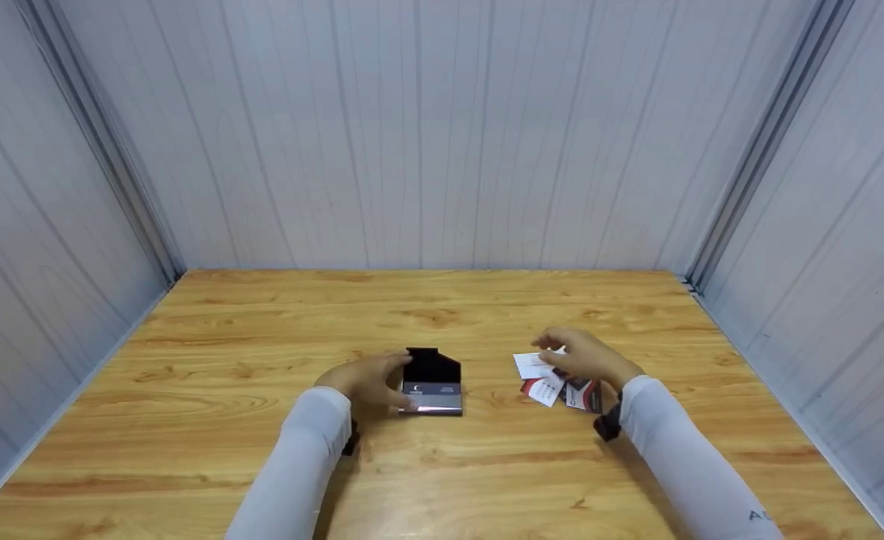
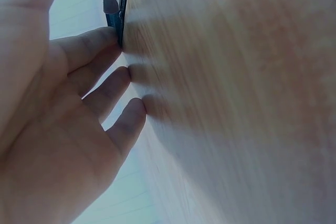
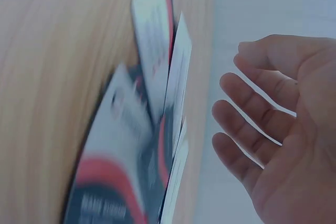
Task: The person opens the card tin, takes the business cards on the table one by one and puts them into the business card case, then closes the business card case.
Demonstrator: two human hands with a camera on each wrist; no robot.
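Observation:
A small black card case (image 1: 431,400) with its lid (image 1: 431,367) raised lies near the middle of the table. Grey printed matter with white lettering shows in its front part. My left hand (image 1: 367,379) holds the case at its left side, thumb on the front and a finger by the lid; in the left wrist view the other fingertips (image 2: 137,109) rest near the tabletop. Over on the right, my right hand (image 1: 583,355) hovers above a loose fan of business cards (image 1: 543,390), white, red and black. The right wrist view shows its fingers loosely bent, apart from the cards.
The wood-grain table (image 1: 427,472) is bounded by a pale panelled wall (image 1: 427,150) at the back and panels on the left and right. A black wrist device (image 1: 607,426) sits on the right wrist, close to the cards.

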